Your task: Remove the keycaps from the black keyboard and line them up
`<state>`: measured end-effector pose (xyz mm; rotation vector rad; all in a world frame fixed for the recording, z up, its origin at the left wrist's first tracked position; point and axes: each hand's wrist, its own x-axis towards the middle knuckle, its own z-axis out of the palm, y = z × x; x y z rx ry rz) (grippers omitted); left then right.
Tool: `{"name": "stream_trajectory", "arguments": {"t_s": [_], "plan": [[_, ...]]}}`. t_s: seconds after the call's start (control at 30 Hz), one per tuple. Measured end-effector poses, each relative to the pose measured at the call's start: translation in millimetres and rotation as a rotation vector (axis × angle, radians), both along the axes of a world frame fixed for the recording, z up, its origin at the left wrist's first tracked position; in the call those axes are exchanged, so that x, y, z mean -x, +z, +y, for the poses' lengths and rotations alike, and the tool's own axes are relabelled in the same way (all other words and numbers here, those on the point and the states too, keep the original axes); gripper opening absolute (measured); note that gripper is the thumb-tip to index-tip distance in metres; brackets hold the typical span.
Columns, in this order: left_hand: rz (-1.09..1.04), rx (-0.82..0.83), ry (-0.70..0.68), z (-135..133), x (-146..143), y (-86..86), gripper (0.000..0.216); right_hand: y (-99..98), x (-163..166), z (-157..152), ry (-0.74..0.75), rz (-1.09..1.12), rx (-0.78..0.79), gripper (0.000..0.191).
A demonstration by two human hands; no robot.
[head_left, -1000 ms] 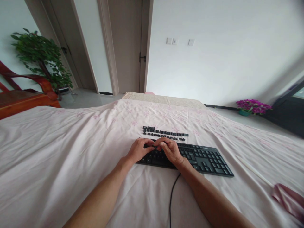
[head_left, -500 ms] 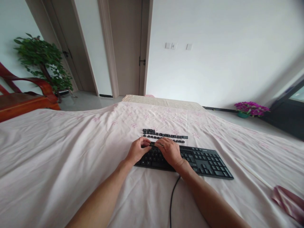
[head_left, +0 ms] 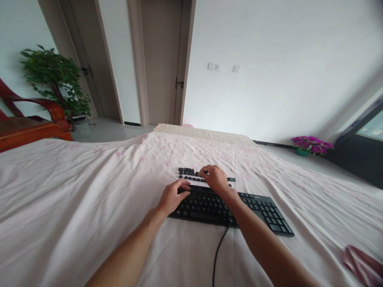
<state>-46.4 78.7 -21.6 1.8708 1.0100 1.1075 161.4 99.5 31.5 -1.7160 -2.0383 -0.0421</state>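
A black keyboard (head_left: 203, 205) lies on the pale cloth in front of me, with its upper left part bare of keys. My left hand (head_left: 173, 196) rests at that upper left corner, thumb and forefinger apart, holding nothing. Beyond the keyboard, loose black keycaps (head_left: 189, 172) are laid out in rows. Over these rows reaches my right hand (head_left: 216, 178), its thumb and fingertips pinched around a small dark keycap (head_left: 206, 172), which is partly covered by the fingers. The hand hides the middle of the rows.
A black cable (head_left: 218, 249) runs from the keyboard toward me. The floral cloth (head_left: 113, 191) has folds throughout. Pink fabric (head_left: 362, 261) lies at the right. A wooden chair (head_left: 38, 115) and a leafy plant (head_left: 56, 79) stand left; purple flowers (head_left: 312, 144) stand right.
My right hand has moved from the keyboard's upper edge forward to the keycap rows. My left hand stays at the corner, its fingers slightly more apart. The view has tilted a little.
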Motion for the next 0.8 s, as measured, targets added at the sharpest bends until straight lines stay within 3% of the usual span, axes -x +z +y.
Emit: {"name": "stream_trajectory", "arguments": {"t_s": [0.13,0.3,0.8], "plan": [[0.039,-0.013,-0.004,-1.0,0.3,1.3,0.025,-0.2,-12.6,41.2,-0.060,-0.104,0.124,0.017],[0.056,-0.013,0.002,0.2,0.5,0.2,0.024,-9.8,-15.7,70.6,-0.085,-0.156,0.234,0.018],[0.052,-0.003,-0.004,0.9,0.7,-1.0,0.021,-25.6,-24.6,89.9,0.001,-0.098,0.301,0.016]]}}
